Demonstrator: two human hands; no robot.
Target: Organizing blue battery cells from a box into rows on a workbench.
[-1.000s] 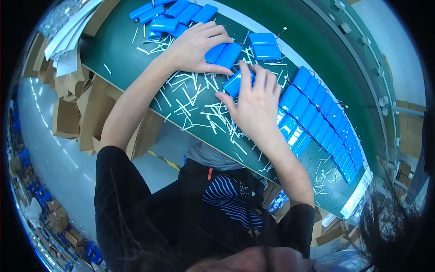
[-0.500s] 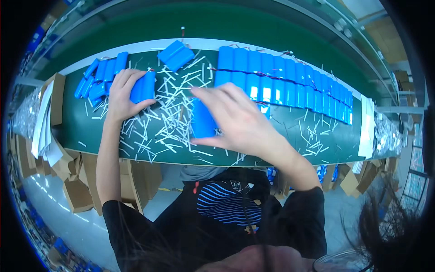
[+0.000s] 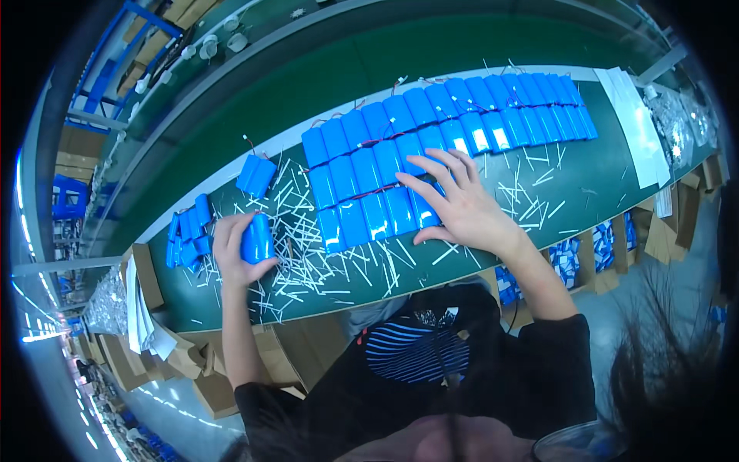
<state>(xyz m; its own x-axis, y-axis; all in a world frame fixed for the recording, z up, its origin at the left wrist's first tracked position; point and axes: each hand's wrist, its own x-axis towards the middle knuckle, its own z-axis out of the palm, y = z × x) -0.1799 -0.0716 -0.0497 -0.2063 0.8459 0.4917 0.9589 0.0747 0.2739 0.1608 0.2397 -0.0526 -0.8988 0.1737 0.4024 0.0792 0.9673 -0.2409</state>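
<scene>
1. Left hand (image 3: 235,254): closed around a blue battery pack (image 3: 257,237) of two wrapped cylinders, held upright just above the green worktop (image 3: 600,181), near its front edge and toward its left end.
2. Right hand (image 3: 462,204): fingers spread apart, palm down, fingertips resting on the near row of blue battery packs (image 3: 369,212); nothing clamped.
3. Rows of blue battery packs: laid side by side in two to three bands, running from the middle of the worktop toward its right end; red and black leads visible between the bands.
4. Far row of packs (image 3: 500,104): along the rear edge, well apart from the left hand.
5. Loose pack (image 3: 256,175): lying alone, tilted, between the main rows and the left end.
6. Small cluster of packs (image 3: 188,231): at the left end, just beside the left hand.
7. White strips (image 3: 308,254): scattered thickly over the worktop between the two hands, thinner toward the right end.
8. White sheets (image 3: 635,123): at the right end of the worktop.
9. Cardboard pieces (image 3: 146,277): stacked below the front left corner.
</scene>
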